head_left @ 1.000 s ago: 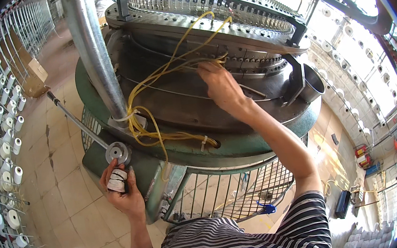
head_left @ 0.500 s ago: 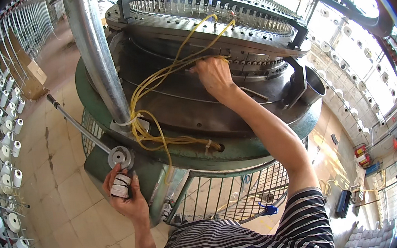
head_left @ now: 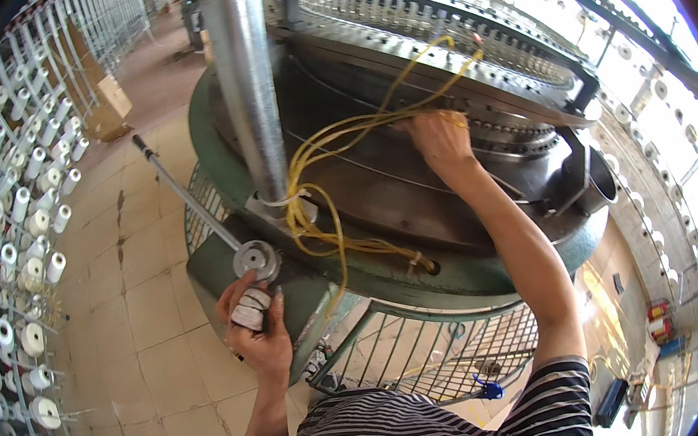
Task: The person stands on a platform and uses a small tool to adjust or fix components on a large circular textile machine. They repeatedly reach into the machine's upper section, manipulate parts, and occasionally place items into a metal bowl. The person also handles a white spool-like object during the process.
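Observation:
My left hand [head_left: 257, 334] is closed round a small white bundle [head_left: 251, 308] with dark bands across it. Its fingertips lie just below the round metal hub [head_left: 257, 262] of a long-handled crank [head_left: 192, 202]. My right hand [head_left: 441, 140] reaches over the dark bed of a circular knitting machine [head_left: 363, 191], under its upper ring [head_left: 434, 60]. The fingers are bent in against the needle cylinder [head_left: 519, 134], beside yellow tubes [head_left: 356, 125]. Those fingertips are partly hidden, and what they pinch, if anything, is too small to make out.
A thick metal post [head_left: 247, 101] rises left of my right hand. Below the bed curves a green wire guard [head_left: 439, 349]. Yarn cones [head_left: 34, 340] on racks line the left side. A metal cup on a bracket [head_left: 587, 180] sits at the bed's right.
The whole view has swung, so the machine and both hands appear farther right and slightly lower. My left hand keeps the white bundle by the hub; my right hand stays at the cylinder.

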The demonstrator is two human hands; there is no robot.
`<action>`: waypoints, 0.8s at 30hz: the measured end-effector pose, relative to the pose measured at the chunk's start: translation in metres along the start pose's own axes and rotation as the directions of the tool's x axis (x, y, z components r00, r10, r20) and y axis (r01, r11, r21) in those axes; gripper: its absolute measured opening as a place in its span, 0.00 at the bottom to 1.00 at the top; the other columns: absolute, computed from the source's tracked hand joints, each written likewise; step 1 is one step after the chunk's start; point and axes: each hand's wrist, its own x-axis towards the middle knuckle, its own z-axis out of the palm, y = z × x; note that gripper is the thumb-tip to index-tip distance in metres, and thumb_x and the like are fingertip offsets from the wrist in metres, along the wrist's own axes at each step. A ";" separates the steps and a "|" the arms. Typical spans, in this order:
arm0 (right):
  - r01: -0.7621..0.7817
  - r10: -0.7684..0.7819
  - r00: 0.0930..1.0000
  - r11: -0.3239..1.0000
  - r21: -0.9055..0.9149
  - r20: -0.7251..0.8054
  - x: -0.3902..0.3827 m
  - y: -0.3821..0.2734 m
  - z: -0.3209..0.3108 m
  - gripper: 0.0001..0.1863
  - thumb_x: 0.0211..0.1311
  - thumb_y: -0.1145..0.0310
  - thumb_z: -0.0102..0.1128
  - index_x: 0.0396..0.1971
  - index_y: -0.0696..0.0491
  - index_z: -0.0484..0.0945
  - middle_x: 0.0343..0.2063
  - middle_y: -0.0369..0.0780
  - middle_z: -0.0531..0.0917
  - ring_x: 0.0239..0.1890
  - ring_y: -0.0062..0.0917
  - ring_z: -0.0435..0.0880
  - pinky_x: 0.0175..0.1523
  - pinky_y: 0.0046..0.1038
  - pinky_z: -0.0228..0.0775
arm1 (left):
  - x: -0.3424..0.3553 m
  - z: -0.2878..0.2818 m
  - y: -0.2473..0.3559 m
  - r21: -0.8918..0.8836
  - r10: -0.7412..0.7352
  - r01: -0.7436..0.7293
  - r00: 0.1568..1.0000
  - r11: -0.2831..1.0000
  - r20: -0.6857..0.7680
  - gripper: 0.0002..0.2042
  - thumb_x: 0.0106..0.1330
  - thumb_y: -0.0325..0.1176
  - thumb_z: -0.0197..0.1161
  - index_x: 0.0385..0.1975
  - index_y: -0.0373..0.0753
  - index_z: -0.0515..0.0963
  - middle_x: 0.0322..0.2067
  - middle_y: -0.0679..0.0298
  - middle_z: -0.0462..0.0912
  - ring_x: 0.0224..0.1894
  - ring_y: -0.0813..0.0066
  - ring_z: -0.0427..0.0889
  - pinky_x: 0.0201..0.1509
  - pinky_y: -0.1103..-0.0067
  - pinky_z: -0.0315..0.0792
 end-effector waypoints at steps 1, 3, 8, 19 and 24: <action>0.006 -0.006 1.000 1.000 -0.015 -0.018 0.000 0.001 0.001 0.09 0.63 0.66 0.62 0.37 0.48 0.89 0.29 0.47 0.87 0.32 0.41 0.87 0.38 0.41 0.78 | 0.001 0.000 0.000 -0.006 0.021 -0.021 1.000 1.000 -0.006 0.19 0.56 0.19 0.73 0.50 0.33 0.82 0.42 0.59 0.85 0.51 0.64 0.78 0.55 0.72 0.73; 0.034 -0.035 0.998 0.999 -0.014 -0.051 -0.001 0.002 0.002 0.11 0.62 0.69 0.61 0.41 0.48 0.89 0.31 0.46 0.87 0.33 0.41 0.87 0.39 0.41 0.79 | 0.002 -0.001 -0.001 0.031 0.057 -0.056 0.998 0.998 -0.014 0.19 0.56 0.19 0.73 0.50 0.33 0.82 0.43 0.59 0.85 0.51 0.64 0.78 0.55 0.72 0.73; 0.020 -0.019 0.995 1.000 0.007 -0.102 -0.006 -0.005 -0.008 0.09 0.59 0.69 0.62 0.38 0.51 0.88 0.29 0.45 0.87 0.34 0.42 0.87 0.40 0.41 0.79 | 0.001 -0.003 -0.001 0.001 -0.002 0.002 0.999 1.000 0.036 0.16 0.59 0.20 0.72 0.48 0.30 0.82 0.50 0.61 0.85 0.58 0.67 0.75 0.60 0.73 0.71; 0.015 -0.021 0.998 0.996 -0.093 -0.065 -0.002 -0.007 -0.005 0.11 0.57 0.72 0.59 0.40 0.54 0.84 0.29 0.43 0.87 0.34 0.39 0.88 0.40 0.40 0.79 | 0.000 -0.001 -0.001 0.017 -0.029 0.029 1.000 0.999 -0.005 0.19 0.55 0.21 0.74 0.48 0.32 0.83 0.45 0.59 0.87 0.54 0.61 0.79 0.57 0.70 0.73; 0.098 -0.150 0.943 0.978 -0.184 -0.296 -0.006 -0.006 -0.002 0.09 0.60 0.66 0.63 0.35 0.55 0.85 0.27 0.45 0.86 0.29 0.42 0.87 0.35 0.41 0.78 | 0.001 -0.001 -0.002 0.048 0.030 -0.031 1.000 0.998 0.007 0.18 0.57 0.20 0.73 0.49 0.32 0.82 0.47 0.58 0.85 0.53 0.64 0.80 0.56 0.72 0.74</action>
